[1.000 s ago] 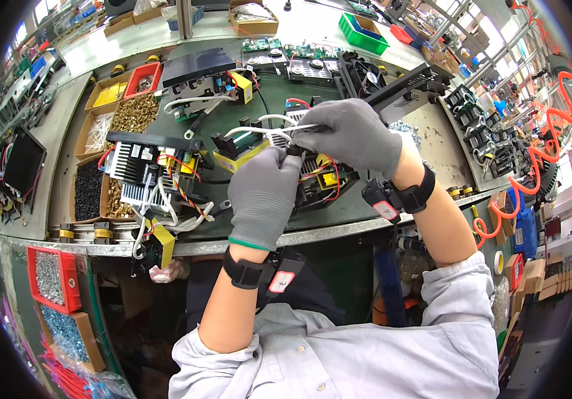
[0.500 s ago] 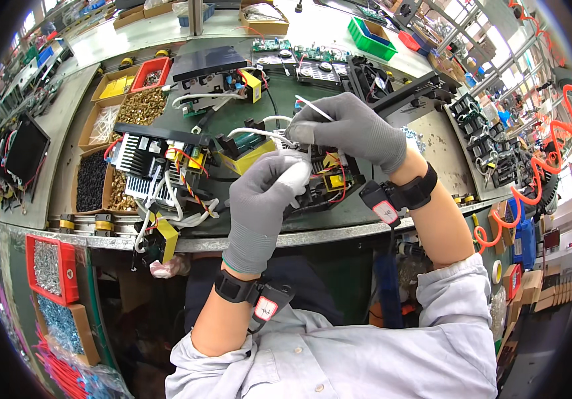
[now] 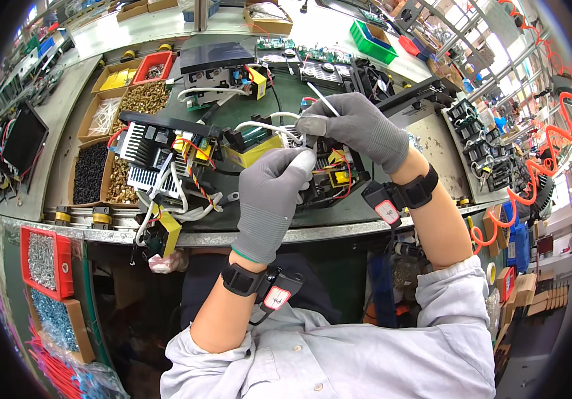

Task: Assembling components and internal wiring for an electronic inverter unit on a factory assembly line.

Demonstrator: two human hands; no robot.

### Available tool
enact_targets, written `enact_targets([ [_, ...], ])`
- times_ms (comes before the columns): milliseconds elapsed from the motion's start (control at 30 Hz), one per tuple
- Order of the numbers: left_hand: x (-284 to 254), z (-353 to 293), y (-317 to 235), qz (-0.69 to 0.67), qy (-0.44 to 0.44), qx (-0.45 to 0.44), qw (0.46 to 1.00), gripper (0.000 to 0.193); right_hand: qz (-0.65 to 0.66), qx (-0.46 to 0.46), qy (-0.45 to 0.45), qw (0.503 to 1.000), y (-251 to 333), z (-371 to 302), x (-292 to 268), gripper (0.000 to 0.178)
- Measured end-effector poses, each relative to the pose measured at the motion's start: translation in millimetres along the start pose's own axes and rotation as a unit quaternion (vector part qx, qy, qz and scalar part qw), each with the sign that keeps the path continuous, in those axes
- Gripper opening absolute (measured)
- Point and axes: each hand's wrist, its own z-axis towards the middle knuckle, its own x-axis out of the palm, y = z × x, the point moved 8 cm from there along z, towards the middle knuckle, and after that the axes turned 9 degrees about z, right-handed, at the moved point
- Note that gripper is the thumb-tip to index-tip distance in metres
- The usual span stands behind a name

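My right hand (image 3: pixel 359 126), in a grey glove, is closed in a pinch around a white cable tie (image 3: pixel 324 100) whose tail sticks up past the fingers. Just below and to the left, my gloved left hand (image 3: pixel 269 183) pinches close to my right fingertips; what lies between its fingers is hidden. Both hands are over an electronic assembly (image 3: pixel 342 178) with yellow parts and red wires. Thick white cables (image 3: pixel 259 125) run from its left side toward my right fingers. Beside the assembly is a yellow sheet piece (image 3: pixel 254 156).
At left stands another heatsink assembly (image 3: pixel 156 166) with dangling cables. Bins hold white ties (image 3: pixel 103 118), brass nuts (image 3: pixel 143 98) and black parts (image 3: pixel 90 174). Behind are a black-topped unit (image 3: pixel 216 58) and circuit boards (image 3: pixel 319 66). An orange coiled hose (image 3: pixel 513 196) hangs right.
My left hand has shifted slightly right and up, with its thumb nearer my right fingers. My right hand keeps its pinch. The whole view has shifted a little.
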Motion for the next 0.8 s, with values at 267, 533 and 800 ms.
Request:
enact_targets([
  [267,3.7,-1.1,1.1,0.028,-0.013,-0.012,0.999,0.027,0.048,0.005,0.004,0.999,-4.0,-0.8,-0.1,0.036],
  [533,5.7,1.6,-2.8,0.011,-0.035,0.049,0.998,0.025,0.028,-0.034,0.033,0.998,1.9,-2.1,6.3,0.031],
  [800,9.2,18.9,-12.7,0.029,-0.113,0.090,0.989,0.015,0.010,-0.078,-0.061,0.995,14.1,-12.7,-3.5,0.025],
])
